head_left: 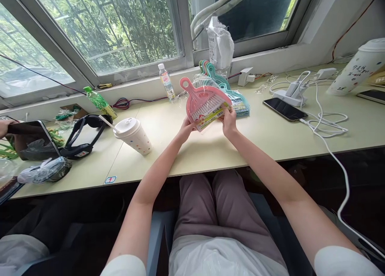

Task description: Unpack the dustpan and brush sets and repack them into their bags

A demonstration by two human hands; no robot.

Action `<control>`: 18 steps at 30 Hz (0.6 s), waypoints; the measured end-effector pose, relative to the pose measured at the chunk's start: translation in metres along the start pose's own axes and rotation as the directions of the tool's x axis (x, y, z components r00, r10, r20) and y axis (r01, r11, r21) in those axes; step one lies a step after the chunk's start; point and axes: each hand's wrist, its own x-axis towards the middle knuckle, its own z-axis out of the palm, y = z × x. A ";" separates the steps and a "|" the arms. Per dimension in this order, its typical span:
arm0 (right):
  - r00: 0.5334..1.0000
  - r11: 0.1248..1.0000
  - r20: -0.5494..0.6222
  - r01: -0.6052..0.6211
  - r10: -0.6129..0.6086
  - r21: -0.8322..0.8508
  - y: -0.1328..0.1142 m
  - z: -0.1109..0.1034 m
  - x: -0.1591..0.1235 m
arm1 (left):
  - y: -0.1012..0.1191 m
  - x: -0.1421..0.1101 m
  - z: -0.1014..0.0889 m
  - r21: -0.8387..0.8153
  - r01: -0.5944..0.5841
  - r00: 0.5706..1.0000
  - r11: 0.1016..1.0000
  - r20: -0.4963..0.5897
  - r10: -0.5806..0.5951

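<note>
1. Pink plastic catches my eye first: a dustpan-and-brush set [208, 101] in clear wrap, held up over the near part of the pale bench [264, 142], its looped handle pointing to the far left.
2. White bristles show across its face, and a yellow-green label [212, 115] runs along the near edge.
3. The seated person's left hand [187, 128] has its fingers clamped on the near left corner of the set.
4. The right hand [229, 120] has its fingers clamped on the near right end, beside the label.
5. Just behind it, on the bench, lies a pile of wrapped teal dustpans [240, 103], with loop handles in several colours at its far end; a crumpled white package [221, 43] stands behind, near the window.
6. Over to the left I can see a lidded paper cup [134, 135] with a straw, a white-capped bottle [167, 83], a green-capped bottle [100, 102] and a black headset [82, 138].
7. At the far left edge another person's hand [4, 128] touches a tablet [33, 140].
8. On the right, a black phone [284, 109] lies near a white power strip [289, 97] and looping white cables [325, 125], with a tall white cup [356, 67] beyond.
</note>
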 end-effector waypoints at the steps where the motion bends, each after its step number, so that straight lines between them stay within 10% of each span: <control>1: 1.000 1.000 -0.004 -0.005 0.005 0.010 -0.001 0.000 -0.001 | 0.000 0.000 -0.001 0.002 0.002 1.000 1.000 0.007 -0.002; 10: 0.994 0.994 -0.015 -0.105 0.105 0.018 -0.001 -0.003 0.003 | 0.000 -0.001 -0.002 0.060 -0.031 0.996 0.998 0.080 0.026; 18: 0.971 0.991 0.201 -0.135 0.130 0.014 -0.010 0.001 0.001 | -0.002 0.002 -0.007 -0.031 -0.017 1.000 0.999 -0.026 0.016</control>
